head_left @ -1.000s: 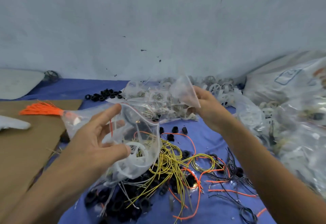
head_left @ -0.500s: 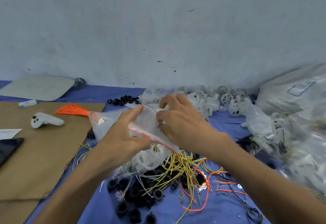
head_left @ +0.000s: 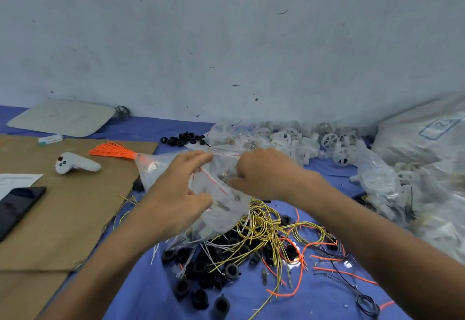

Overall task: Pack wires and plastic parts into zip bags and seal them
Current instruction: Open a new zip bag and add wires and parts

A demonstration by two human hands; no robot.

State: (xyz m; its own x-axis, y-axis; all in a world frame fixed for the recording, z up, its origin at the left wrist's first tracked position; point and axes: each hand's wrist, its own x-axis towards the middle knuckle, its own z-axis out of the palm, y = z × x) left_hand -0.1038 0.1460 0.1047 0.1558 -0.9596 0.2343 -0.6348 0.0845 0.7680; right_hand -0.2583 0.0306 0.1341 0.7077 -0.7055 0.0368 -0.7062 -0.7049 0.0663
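Right hand (head_left: 266,173) has come onto the zip bag (head_left: 226,210), pinching near its red seal (head_left: 214,181). Left hand (head_left: 173,193) grips the bag too.

A clear zip bag (head_left: 224,211) with a thin red line along its mouth was pinched near the top between the left hand (head_left: 176,193) and the right hand (head_left: 266,171). Its bulging lower end sagged onto a heap of yellow wires (head_left: 261,229). Orange wires (head_left: 297,277) tangled through that heap, and black plastic rings (head_left: 201,269) lay under and in front of it. White plastic wheels (head_left: 302,141) were piled farther back, beyond the bag.
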